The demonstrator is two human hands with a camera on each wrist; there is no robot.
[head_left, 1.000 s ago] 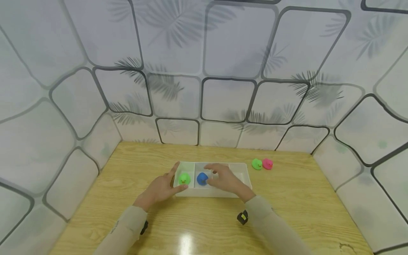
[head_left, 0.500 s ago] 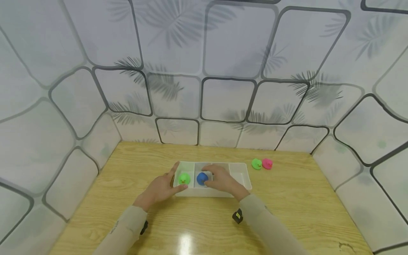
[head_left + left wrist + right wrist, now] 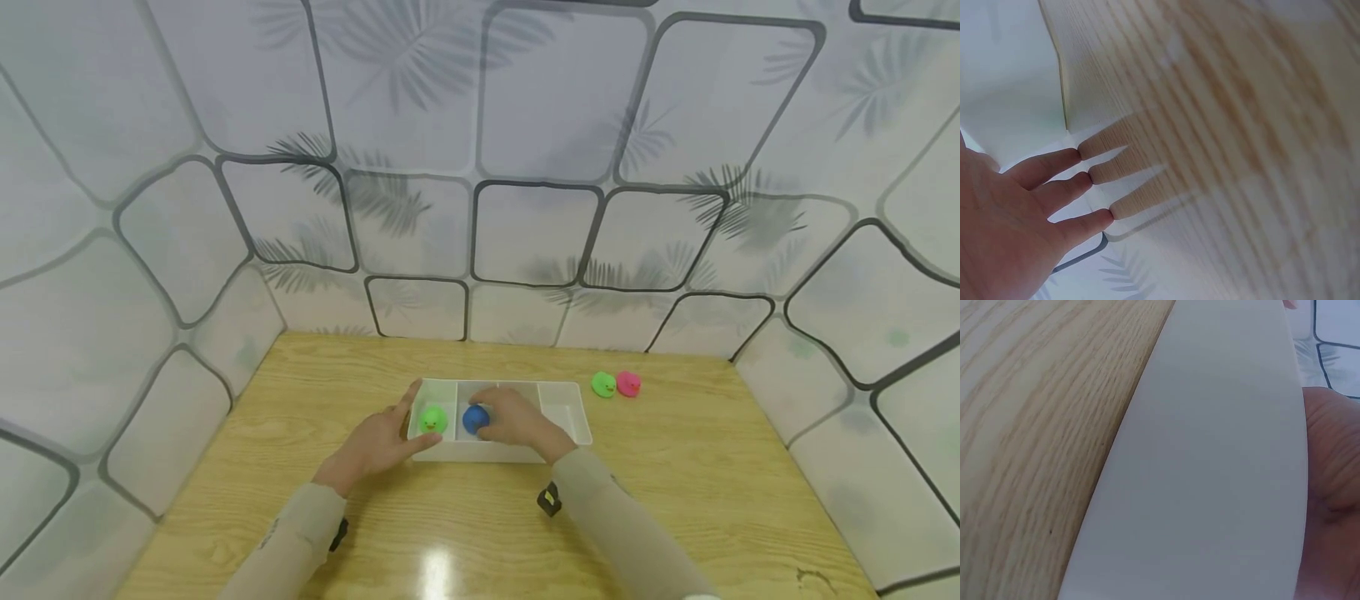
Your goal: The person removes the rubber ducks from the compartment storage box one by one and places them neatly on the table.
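A white divided tray (image 3: 480, 452) lies on the wooden table. My left hand (image 3: 378, 442) rests against its left end, thumb at the front corner. In the left wrist view, the extended fingers (image 3: 1054, 165) of that hand touch the tabletop with their tips. A green rubber duck (image 3: 432, 420) sits in the left compartment. Beside it, in the following compartment, is a blue rubber duck (image 3: 476, 420). My right hand (image 3: 517, 419) reaches over the tray and pinches the blue duck between thumb and fingers. In the right wrist view the tray's front wall (image 3: 1204, 450) hides most of the hand.
Behind the tray's right end, a green duck (image 3: 603, 384) and a pink duck (image 3: 628, 383) sit side by side on the table (image 3: 675, 467). Patterned white walls (image 3: 536, 233) enclose the table at the back and both sides.
My right hand has moved slightly left, and its thumb and fingers have closed in around the blue duck. The left hand, the tray and the other ducks have stayed put.
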